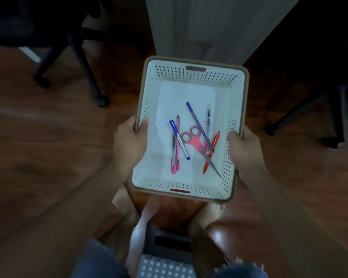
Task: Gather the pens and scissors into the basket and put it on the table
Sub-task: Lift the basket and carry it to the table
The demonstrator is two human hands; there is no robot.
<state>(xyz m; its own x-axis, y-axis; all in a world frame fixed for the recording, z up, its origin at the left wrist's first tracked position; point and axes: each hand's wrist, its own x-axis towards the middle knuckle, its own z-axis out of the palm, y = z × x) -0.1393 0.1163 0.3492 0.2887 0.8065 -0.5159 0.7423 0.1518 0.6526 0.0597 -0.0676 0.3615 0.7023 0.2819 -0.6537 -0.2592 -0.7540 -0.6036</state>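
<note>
A white perforated basket [191, 77] with a tan rim is held in the air above the wooden floor. My left hand [129, 145] grips its left rim and my right hand [243, 149] grips its right rim. Inside lie pink-handled scissors [195, 139], blades pointing to the near right corner. Several pens lie around them: a long blue pen [198, 125], an orange pen [212, 151], a blue-capped clear pen [179, 139], a pink pen [177, 143] and a clear pen [208, 115].
A grey panel, perhaps a table leg or cabinet side [209, 27], rises just beyond the basket. Dark chair legs [84, 63] stand at the left and more chair legs [309, 109] at the right. My bare feet and a small stool [167, 257] are below.
</note>
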